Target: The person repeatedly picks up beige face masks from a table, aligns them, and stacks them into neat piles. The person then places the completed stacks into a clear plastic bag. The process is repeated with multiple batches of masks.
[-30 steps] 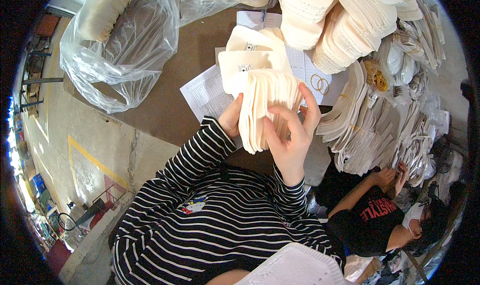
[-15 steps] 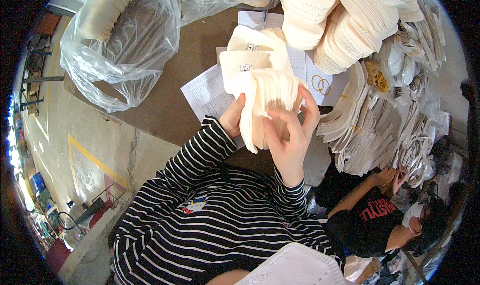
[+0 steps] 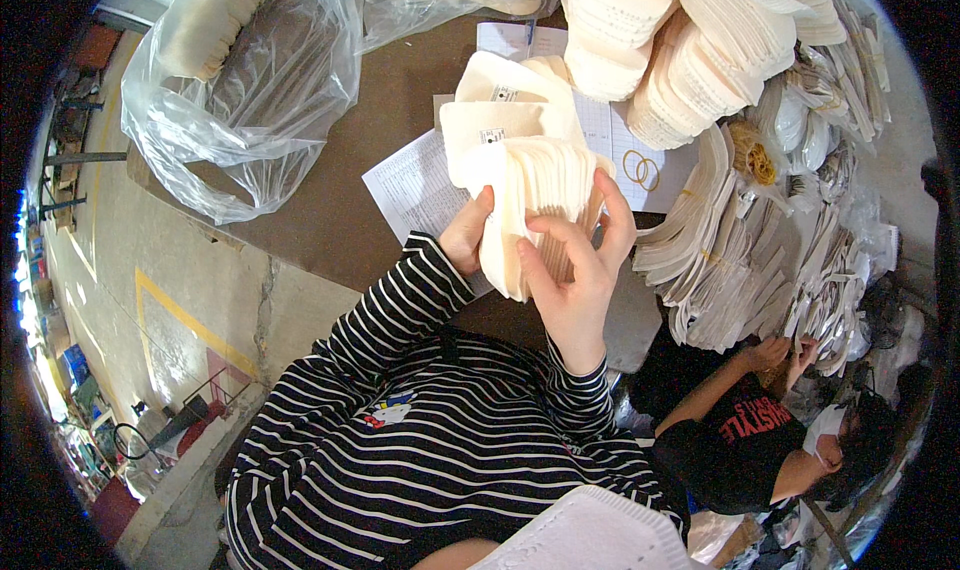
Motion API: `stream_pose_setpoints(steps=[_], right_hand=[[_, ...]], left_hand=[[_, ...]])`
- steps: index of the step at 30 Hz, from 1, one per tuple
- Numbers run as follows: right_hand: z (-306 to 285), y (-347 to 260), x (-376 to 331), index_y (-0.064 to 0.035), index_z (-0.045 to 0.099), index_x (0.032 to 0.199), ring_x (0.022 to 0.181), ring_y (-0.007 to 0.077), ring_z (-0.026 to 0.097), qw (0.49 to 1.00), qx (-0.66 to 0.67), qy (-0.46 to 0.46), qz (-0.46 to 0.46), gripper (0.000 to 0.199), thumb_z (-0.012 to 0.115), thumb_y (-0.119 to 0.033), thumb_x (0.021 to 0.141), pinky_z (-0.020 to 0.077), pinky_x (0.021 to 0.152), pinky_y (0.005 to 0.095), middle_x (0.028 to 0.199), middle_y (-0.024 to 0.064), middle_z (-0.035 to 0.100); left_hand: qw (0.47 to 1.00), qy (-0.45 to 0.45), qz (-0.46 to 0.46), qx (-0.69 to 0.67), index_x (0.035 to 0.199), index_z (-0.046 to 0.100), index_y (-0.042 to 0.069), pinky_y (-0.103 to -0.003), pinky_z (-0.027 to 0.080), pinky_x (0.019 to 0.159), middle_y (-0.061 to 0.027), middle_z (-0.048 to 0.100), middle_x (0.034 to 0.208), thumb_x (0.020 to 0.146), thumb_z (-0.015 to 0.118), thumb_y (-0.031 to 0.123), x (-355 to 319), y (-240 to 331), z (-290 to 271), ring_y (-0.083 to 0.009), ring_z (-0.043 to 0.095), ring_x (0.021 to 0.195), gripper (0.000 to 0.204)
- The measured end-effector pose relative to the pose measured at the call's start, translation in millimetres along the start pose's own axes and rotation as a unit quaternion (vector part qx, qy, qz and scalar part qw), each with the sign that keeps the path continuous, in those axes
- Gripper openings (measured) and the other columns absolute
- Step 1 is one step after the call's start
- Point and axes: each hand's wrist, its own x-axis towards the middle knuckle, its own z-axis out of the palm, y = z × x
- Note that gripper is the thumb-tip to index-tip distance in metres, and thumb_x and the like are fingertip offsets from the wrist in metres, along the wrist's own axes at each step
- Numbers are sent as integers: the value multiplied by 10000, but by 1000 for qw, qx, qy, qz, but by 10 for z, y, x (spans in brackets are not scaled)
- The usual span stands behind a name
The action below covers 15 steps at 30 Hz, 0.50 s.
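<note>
My left hand grips the left side of a stack of cream padded fabric pieces, shaped like shoe tongues with rounded ends. Over the stack's right side curves my right hand. Its thumb and a finger press among the layered edges, while another fingertip rests on the far right edge. Just beyond the held stack, more cream pieces lie overlapped, with small dark printed labels showing on two of them. How firmly the right fingers pinch any single layer is hard to see.
Printed sheets and two rubber bands lie on the brown table. Banded cream bundles pile up at far right, above greyish bundles. Clear plastic bags stand far left. A co-worker handles pieces at right.
The front layers of the stack have swung closer to the rest, and its near end has lifted slightly. My right hand has shifted a little left across the edges.
</note>
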Motion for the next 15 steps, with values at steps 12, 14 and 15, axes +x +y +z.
stream_pose_setpoints(steps=[12, 14, 15], right_hand=[[65, -21, 17, -91, 681, 983, 1373, 477, 323, 1000, 0, -4, -13, 259, 791, -155, 758, 282, 1128, 562, 1511, 209, 386], [84, 17, 4, -71, 661, 967, 1379, 461, 335, 1000, 9, 5, -1, 248, 786, -145, 766, 291, 1131, 548, 1504, 213, 396], [95, 57, -8, -62, 652, 956, 1380, 449, 347, 1000, 20, 13, 5, 237, 783, -134, 772, 298, 1133, 535, 1501, 214, 402]], left_hand=[[992, 111, -48, -27, 1533, 291, 58, -491, 352, 1179, -178, 430, 1520, 1070, 323, 469, -53, 121, 300, -327, 465, 1371, 620], [997, 40, -17, -56, 1531, 289, 52, -497, 347, 1181, -181, 426, 1523, 1066, 329, 476, -37, 85, 242, -330, 458, 1377, 630], [995, -50, 14, -83, 1531, 287, 49, -498, 346, 1181, -181, 423, 1525, 1064, 334, 479, -11, 12, 37, -331, 454, 1380, 636]])
